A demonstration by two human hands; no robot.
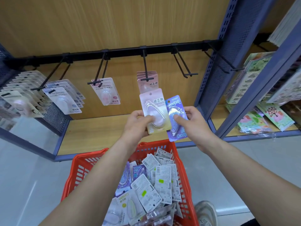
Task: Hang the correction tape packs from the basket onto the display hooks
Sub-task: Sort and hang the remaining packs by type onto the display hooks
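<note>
I log left hand (138, 123): grip curled round pink pack (153, 103) | right hand (196, 126): grip pinching blue pack (175, 105), edges overlapping | both held above near red basket (76, 162) of loose packs (162, 176) | far: centre hook (145, 66) carrying hung packs (149, 86).

The pink pack (153, 108) fades to pale yellow at its lower edge. The blue pack (176, 121) shades from bright blue into violet and carries white lettering. The basket (76, 170) is orange-red with a grid of slots. The loose packs (163, 178) inside it mostly show white backs with black barcodes and small neon-green stickers; a few are violet. The rail (123, 52) and hooks (192, 73) are black. The hanging packs (152, 85) on the middle hook are pink. The back panel (114, 22) is tan wood grain. The shelf frame (216, 75) is slate blue, dotted with punched holes. The floor (24, 176) is pale grey.
</note>
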